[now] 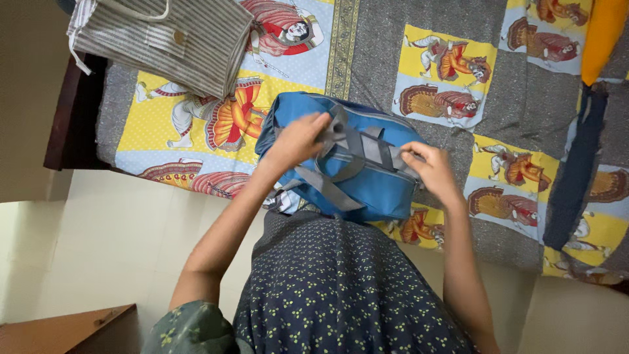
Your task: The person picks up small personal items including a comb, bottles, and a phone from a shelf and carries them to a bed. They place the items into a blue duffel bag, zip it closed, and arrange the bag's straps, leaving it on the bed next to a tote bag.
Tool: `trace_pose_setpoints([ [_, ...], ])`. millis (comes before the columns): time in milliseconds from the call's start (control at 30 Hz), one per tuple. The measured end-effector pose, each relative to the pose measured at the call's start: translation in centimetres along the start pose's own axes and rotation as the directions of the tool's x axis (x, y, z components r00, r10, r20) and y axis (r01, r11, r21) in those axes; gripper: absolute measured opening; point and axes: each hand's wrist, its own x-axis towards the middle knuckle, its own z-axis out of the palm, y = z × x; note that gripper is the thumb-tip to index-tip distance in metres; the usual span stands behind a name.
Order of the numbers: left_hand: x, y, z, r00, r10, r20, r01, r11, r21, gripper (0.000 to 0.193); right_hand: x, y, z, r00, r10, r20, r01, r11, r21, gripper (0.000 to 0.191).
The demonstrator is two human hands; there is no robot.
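A blue bag [367,187] with grey straps lies at the near edge of a bed, right in front of me. My left hand [298,139] grips one of the grey straps [341,134] on top of the bag. My right hand [429,169] pinches the bag's right upper edge, by the grey strap ends and the zip line. Both arms reach over my dark dotted dress.
The bed carries a patchwork sheet [524,98] with yellow dancer panels. A grey striped cloth bag [167,39] lies at the bed's far left. A dark blue cloth [576,164] and an orange cloth [603,33] lie at the right. Pale tiled floor [105,249] is at left, with a wooden piece [59,331].
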Motion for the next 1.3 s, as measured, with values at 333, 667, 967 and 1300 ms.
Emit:
trace_pose_setpoints([
  [333,-1.2,-6.5,-3.4,0.945,-0.172,0.278,0.233,0.951,-0.204,0.017,0.6,-5.1,0.5,0.981,-0.113,-0.156,0.081,0.977,-0.195,0.020],
  [667,-1.5,-7.4,-3.5,0.990,-0.132,-0.051,0.135,0.990,0.052,0.020,0.4,-8.7,1.8,0.969,-0.177,-0.175,0.171,0.984,-0.049,0.014],
  [967,-3.4,-10.2,-2.8,0.895,-0.446,-0.024,0.377,0.783,-0.495,0.026,-0.5,-8.8,2.8,0.951,-0.265,-0.162,0.233,0.953,-0.192,0.012],
  [1300,-6.0,-13.2,-2.6,0.878,-0.345,0.333,0.476,0.556,-0.681,0.043,1.2,-5.4,2.7,0.936,-0.298,-0.187,0.221,0.912,-0.345,0.013],
])
